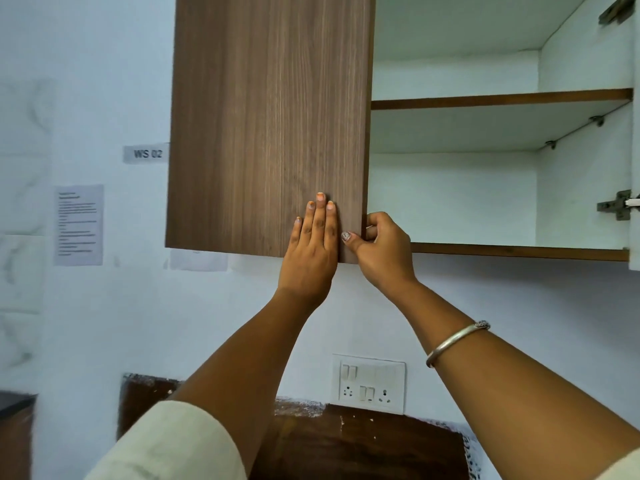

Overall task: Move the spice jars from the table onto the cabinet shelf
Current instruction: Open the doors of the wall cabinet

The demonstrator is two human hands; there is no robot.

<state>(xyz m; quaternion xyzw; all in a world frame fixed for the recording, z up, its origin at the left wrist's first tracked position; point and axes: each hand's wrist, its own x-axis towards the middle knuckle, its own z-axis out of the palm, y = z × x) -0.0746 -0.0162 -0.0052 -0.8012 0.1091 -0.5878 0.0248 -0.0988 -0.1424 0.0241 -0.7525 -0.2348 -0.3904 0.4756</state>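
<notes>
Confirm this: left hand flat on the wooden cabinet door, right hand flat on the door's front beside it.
Wrong on the right hand: its fingers curl round the door's free edge, thumb on the front. The left hand does lie flat on the wooden cabinet door. The head view shows it.

Bright, soft, cool light lies evenly over the white wall (86,323), with no glare. Faint grey shade sits under the shelf (498,98). The cabinet door (270,126) looks crisp mid-frame; the notice (79,225) at left smears, and straight lines bow near the edges.
</notes>
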